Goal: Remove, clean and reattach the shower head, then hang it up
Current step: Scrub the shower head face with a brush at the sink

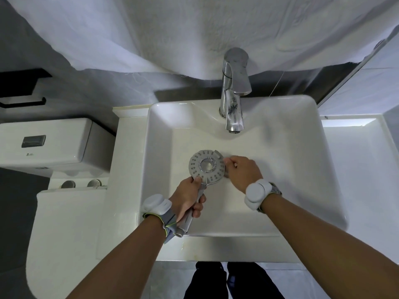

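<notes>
A grey round shower head, with no hose on its handle, is held face up over the white sink basin. My left hand is wrapped around its chrome handle, whose threaded end pokes out below my wrist. My right hand touches the right rim of the spray face, fingers curled at its edge; whether it pinches the rim or holds something small there is hidden. No water runs from the chrome tap.
A white toilet with its cistern and closed lid stands left of the vanity. A white cloth hangs behind the tap. The counter extends to the right. A black holder is on the left wall.
</notes>
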`<state>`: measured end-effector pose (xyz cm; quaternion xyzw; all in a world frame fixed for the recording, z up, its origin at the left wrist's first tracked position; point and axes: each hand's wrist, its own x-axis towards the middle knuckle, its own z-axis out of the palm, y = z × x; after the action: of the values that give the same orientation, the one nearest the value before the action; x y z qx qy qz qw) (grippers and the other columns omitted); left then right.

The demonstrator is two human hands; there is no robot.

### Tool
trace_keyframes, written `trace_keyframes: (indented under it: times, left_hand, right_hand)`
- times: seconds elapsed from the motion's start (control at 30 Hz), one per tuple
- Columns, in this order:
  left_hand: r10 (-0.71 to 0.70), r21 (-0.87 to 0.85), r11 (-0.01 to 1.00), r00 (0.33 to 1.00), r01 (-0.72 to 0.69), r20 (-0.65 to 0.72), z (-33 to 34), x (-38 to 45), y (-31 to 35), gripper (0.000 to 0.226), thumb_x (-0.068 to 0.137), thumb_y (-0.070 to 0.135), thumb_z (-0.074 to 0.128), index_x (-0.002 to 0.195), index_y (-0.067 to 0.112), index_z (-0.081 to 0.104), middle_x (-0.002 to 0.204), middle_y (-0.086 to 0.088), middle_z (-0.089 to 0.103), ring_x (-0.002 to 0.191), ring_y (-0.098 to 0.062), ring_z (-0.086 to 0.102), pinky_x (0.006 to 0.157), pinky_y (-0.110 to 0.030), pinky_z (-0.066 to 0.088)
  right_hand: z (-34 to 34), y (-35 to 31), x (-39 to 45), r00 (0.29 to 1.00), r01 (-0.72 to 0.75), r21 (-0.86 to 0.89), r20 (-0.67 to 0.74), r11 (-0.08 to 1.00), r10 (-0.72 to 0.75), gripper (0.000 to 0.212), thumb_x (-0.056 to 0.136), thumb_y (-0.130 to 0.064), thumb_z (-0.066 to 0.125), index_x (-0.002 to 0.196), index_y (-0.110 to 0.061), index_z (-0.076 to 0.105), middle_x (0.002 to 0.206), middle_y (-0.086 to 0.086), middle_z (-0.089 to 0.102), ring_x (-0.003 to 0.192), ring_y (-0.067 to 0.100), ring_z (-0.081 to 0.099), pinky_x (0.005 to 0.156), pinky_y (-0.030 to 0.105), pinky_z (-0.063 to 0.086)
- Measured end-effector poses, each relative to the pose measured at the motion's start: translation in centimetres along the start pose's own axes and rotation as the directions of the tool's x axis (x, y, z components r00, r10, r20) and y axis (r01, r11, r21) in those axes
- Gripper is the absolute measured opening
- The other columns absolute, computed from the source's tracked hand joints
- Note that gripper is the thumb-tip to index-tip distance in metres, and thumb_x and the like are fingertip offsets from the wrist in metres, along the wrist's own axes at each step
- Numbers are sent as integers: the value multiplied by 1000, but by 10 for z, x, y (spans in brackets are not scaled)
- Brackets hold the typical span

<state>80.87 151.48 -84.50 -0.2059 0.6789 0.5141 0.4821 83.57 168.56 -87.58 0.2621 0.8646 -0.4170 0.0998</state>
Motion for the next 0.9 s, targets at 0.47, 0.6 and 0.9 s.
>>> trace_keyframes:
  times: [0.47, 0.6, 0.9]
  left_hand:
    - [27, 70, 997, 1000, -27, -9, 3, -5, 3, 30, 106, 35, 28, 97, 13, 46, 64, -8, 41, 37, -12, 27, 38, -16, 28]
    - [30, 112, 993, 999, -34, 31, 10, -7, 2, 33, 106, 39, 29, 96, 14, 47, 64, -8, 42, 37, -12, 28, 37, -17, 29]
    - [133, 375, 921, 990, -108, -42, 11, -1, 15, 29, 103, 36, 30, 99, 13, 48, 68, -10, 49, 35, -16, 35, 40, -22, 34]
  right_hand:
    - [-2, 7, -27, 999, -49, -140, -31, 989, 45, 35, 100, -43, 39, 94, -21, 65, 91, 7, 68, 84, 32, 62, 70, 34, 49]
    - [-16, -3, -4, 993, -59, -167, -111, 984, 41, 34, 99, -46, 37, 77, -26, 53, 87, 8, 67, 82, 34, 62, 66, 31, 44]
    - [-13, -21, -11, 997, -7, -183, -78, 983, -7, 36, 99, -46, 37, 84, -22, 60, 80, 3, 62, 80, 31, 60, 65, 32, 45]
